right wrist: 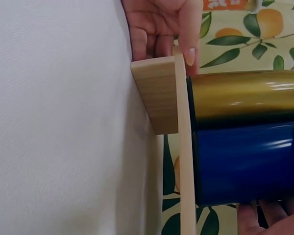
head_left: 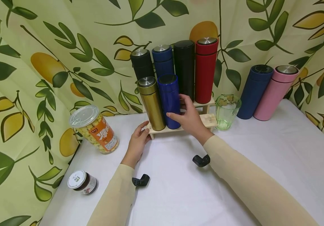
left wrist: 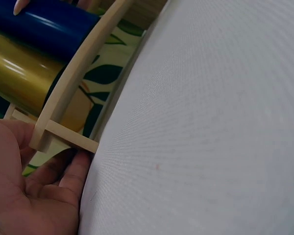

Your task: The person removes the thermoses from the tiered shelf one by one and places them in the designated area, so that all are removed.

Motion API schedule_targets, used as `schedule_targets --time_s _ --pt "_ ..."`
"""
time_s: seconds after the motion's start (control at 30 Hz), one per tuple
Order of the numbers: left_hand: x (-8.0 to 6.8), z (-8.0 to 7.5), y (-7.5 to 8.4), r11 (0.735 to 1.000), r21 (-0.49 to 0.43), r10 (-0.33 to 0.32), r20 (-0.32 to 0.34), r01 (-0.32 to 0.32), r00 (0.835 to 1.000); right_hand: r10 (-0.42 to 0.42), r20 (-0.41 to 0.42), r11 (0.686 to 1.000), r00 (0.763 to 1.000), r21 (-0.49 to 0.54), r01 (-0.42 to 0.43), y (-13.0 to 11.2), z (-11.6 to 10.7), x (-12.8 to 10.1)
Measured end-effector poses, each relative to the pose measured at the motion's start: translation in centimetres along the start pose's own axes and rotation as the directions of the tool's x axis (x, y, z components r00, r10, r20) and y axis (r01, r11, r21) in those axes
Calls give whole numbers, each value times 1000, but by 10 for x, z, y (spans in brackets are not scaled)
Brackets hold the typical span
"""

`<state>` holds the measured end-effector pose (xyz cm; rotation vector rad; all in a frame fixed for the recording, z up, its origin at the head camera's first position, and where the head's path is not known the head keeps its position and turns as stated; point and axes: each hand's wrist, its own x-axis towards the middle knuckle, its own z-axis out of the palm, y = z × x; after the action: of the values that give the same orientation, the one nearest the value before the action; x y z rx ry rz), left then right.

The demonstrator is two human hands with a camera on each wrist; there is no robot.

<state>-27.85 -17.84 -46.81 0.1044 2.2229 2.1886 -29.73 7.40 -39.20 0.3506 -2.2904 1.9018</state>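
Note:
My right hand (head_left: 190, 118) grips a glossy blue thermos flask (head_left: 169, 100), thumb across its front and fingers round its right side. The flask stands upright on the lower step of a wooden two-step rack (head_left: 209, 120). Touching or close beside it on the left is a gold flask (head_left: 152, 108). My left hand (head_left: 137, 142) holds the left end of the rack's lower step; in the left wrist view its thumb is at the board (left wrist: 41, 132) and fingers reach behind the leg (left wrist: 71, 137). The right wrist view shows both flask bases on the board (right wrist: 184, 161).
Behind, the upper step bears a black flask (head_left: 142, 64), a dark blue one (head_left: 163, 58), a taller black one (head_left: 184, 69) and a red one (head_left: 206, 72). Rightward are a green glass (head_left: 227, 113), blue (head_left: 253, 94) and pink flasks (head_left: 276, 94). Leftward stand a snack tub (head_left: 99, 130) and jar (head_left: 83, 182).

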Motion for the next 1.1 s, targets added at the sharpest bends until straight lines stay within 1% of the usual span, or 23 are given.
schedule_targets --time_s 0.2,0.47,0.63,0.83,1.1 --pt "0 0 1 1000 7 -9 -8 9 1000 -16 -11 1000 1000 -19 16 -1 -1 -4" --pt "-1 0 1 1000 29 -12 -15 12 1000 -58 -17 998 998 -17 58 -2 -3 -17" --pt "-2 0 1 1000 26 -10 -13 10 1000 -91 -14 996 996 -13 91 -1 -7 -25" --pt "-2 0 0 999 30 -10 -12 11 1000 -118 -15 993 993 -18 118 -5 -17 -38" --pt "-2 0 0 999 34 -13 -9 14 1000 -167 -23 986 986 -19 166 -15 -37 -57"
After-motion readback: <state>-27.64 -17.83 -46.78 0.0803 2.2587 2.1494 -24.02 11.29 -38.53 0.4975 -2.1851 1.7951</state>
